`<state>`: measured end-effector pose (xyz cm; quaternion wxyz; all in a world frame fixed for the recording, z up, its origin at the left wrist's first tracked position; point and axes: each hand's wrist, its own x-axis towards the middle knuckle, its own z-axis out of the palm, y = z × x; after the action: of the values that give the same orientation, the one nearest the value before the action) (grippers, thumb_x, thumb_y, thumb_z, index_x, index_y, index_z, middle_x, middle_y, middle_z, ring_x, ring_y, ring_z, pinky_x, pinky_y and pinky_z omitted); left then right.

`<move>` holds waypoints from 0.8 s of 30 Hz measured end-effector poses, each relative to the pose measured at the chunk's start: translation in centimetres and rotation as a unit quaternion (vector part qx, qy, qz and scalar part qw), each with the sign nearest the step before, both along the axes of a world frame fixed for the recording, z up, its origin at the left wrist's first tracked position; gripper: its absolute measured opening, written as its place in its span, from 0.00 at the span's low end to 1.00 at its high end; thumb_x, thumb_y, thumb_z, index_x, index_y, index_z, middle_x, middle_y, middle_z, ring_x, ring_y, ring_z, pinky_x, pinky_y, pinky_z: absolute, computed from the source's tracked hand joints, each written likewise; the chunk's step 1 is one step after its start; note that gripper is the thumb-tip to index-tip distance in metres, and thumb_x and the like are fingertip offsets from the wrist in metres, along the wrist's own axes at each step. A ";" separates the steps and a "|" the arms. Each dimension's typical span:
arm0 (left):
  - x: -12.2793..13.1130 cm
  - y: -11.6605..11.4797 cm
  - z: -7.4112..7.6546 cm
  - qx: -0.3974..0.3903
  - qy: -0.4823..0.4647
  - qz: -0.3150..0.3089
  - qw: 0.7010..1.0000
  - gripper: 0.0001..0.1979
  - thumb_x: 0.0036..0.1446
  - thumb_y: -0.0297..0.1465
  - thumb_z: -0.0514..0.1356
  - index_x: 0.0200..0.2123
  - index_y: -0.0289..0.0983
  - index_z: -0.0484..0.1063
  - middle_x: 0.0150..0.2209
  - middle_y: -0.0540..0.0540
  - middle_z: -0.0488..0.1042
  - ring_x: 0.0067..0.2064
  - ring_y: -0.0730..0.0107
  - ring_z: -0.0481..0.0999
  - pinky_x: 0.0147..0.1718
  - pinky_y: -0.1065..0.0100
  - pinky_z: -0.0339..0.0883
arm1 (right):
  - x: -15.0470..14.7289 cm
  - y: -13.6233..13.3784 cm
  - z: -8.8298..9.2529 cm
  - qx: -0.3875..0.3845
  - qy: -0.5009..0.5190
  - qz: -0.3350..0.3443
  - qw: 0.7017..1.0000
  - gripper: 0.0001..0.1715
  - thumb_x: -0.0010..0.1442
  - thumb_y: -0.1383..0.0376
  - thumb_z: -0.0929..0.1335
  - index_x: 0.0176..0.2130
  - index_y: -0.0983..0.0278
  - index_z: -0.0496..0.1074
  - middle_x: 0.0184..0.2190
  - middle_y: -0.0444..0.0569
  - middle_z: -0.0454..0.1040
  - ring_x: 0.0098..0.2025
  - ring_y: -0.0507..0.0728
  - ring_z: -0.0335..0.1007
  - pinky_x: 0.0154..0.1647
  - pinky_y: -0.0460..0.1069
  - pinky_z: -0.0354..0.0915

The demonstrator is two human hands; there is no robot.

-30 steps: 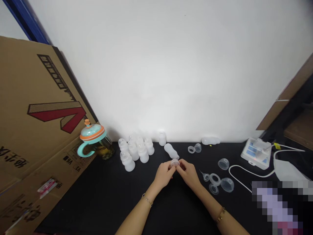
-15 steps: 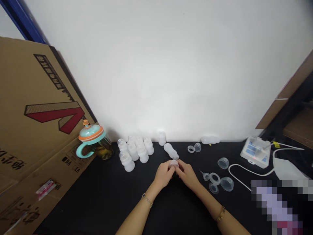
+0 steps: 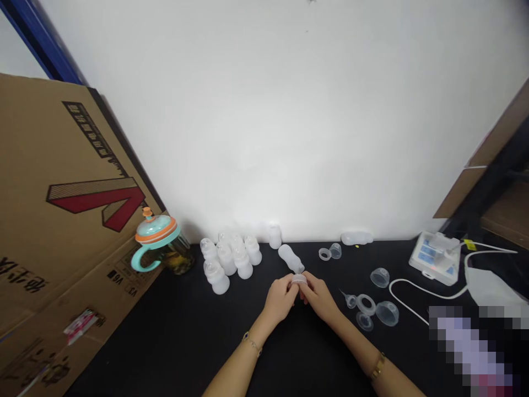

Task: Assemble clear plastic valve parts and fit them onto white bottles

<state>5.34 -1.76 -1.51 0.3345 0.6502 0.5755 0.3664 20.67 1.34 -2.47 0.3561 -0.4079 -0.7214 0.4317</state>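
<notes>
Low over the middle of the black table, my left hand (image 3: 280, 299) and my right hand (image 3: 319, 298) both grip a whitish baby bottle collar ring (image 3: 299, 279), thumbs towards me. Something thin and clear pokes up from the ring, too small to make out. Just beyond it a white bottle body (image 3: 291, 258) lies on its side. Right of my right hand are a clear nipple with a thin tube (image 3: 349, 300), a loose collar ring (image 3: 366, 304), a clear disc (image 3: 365, 321) and two clear dome caps, one nearer (image 3: 387, 313) and one farther (image 3: 379, 277).
Several capped baby bottles (image 3: 226, 259) stand at left. By the wall are an upright bottle (image 3: 275, 236), a small ring (image 3: 324, 254) with a cap (image 3: 335, 251), and a lying bottle (image 3: 357, 237). A jug (image 3: 159, 240), carton (image 3: 74, 220), plastic case (image 3: 436, 256) and white cable (image 3: 430, 294) flank them.
My hands remain together on the collar ring; their fingers have shifted slightly around it. The whole view has moved a little. The other items stay where they were.
</notes>
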 end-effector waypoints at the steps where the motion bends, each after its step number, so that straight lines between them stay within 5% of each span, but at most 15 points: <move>1: 0.0 0.0 0.1 0.004 0.006 0.002 1.000 0.13 0.63 0.34 0.51 0.32 0.38 0.73 0.23 0.52 0.72 0.23 0.72 0.70 0.26 0.70 0.59 | 0.0 0.0 0.1 -0.002 0.005 -0.001 1.000 0.14 0.65 0.61 0.61 0.28 0.61 0.64 0.20 0.39 0.68 0.22 0.52 0.66 0.26 0.45 0.58; 24: 0.0 -0.2 0.4 0.050 0.032 0.036 0.998 0.18 0.64 0.34 0.49 0.31 0.36 0.77 0.21 0.50 0.71 0.26 0.70 0.70 0.28 0.70 0.57 | -0.3 -0.2 0.4 0.016 -0.003 -0.018 1.000 0.18 0.64 0.58 0.60 0.29 0.63 0.71 0.15 0.39 0.62 0.18 0.52 0.62 0.23 0.45 0.54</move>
<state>5.35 -1.95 -1.10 0.2696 0.6562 0.5898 0.3858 20.37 1.14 -2.04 0.3679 -0.4163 -0.7220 0.4125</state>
